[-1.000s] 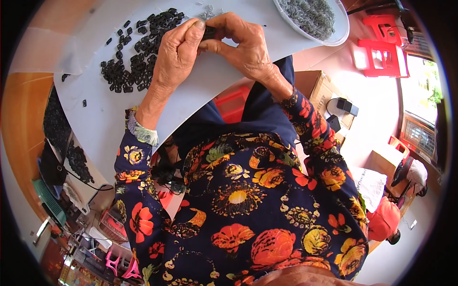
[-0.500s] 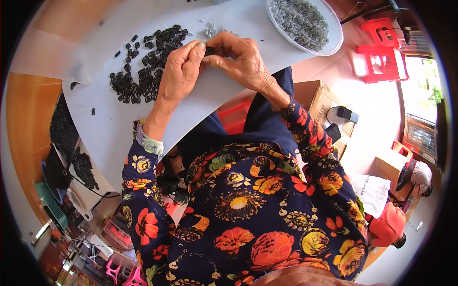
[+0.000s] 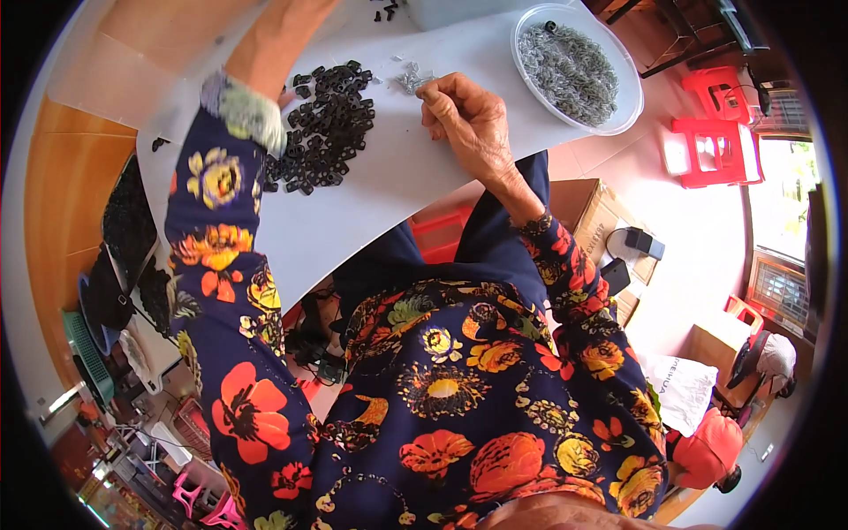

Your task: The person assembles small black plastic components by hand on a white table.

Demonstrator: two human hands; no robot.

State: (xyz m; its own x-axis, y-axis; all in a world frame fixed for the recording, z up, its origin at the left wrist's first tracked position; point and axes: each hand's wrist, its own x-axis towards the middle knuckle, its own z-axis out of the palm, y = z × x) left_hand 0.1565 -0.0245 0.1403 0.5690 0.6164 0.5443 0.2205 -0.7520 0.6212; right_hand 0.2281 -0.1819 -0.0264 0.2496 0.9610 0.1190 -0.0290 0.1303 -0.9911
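My left forearm point(image 3: 276, 44) reaches up past the top edge, so the left hand is out of view. My right hand point(image 3: 470, 124) hovers over the white table point(image 3: 397, 172), its fingers curled and the thumb against the index finger. What the pinch holds, if anything, is too small to make out. Just beyond those fingertips lies a small heap of thin, shiny, silvery pieces point(image 3: 410, 78). A larger pile of small black plastic pieces with holes point(image 3: 331, 128) spreads between my left sleeve and right hand.
A round translucent tub point(image 3: 629, 110) full of silvery wire-like pieces stands at the table's right edge, with one black piece point(image 3: 551, 26) on top. Below on the floor is a cardboard box point(image 3: 574, 199). Red plastic stools point(image 3: 720, 152) stand farther right; a person in red point(image 3: 711, 446) is at lower right.
My hands were together over a black piece; they have parted. The left arm has swung forward and left, taking that hand out of the picture. My right hand remains near the silvery heap.
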